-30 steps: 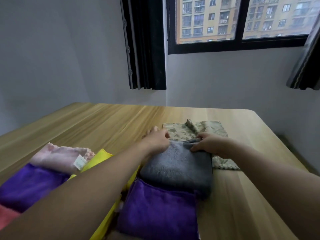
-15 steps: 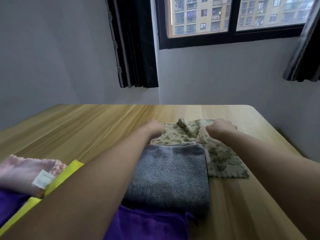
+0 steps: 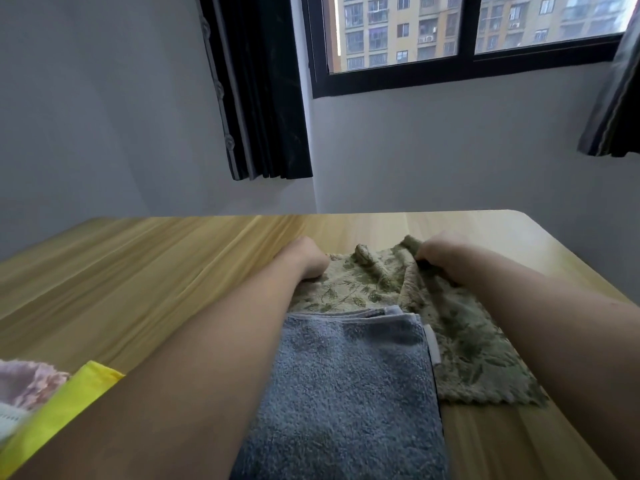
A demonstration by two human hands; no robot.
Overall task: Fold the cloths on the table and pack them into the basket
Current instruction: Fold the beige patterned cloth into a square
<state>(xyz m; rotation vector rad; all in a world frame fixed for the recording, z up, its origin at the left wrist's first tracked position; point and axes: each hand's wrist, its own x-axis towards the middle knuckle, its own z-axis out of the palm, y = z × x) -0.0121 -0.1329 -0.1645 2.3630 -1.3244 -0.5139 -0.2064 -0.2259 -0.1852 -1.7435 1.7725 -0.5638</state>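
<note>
Fingers of my right hand (image 3: 437,255) pinch far edge of green leaf-print cloth (image 3: 460,344); left hand (image 3: 304,259) on its left corner, fingers hidden. Folded grey towel (image 3: 349,386) nearer me, wooden desk (image 3: 138,271), window (image 3: 467,39) beyond.

The table (image 3: 138,271) is seen as smooth, faintly glossy wood grain. The grey towel (image 3: 349,393) is made of thick, looped, matt terry. The green cloth (image 3: 460,344) is a thin, soft, leaf-printed fabric, zigzag-cut at its edge. The curtain (image 3: 263,98) is dark, matt fabric.
</note>
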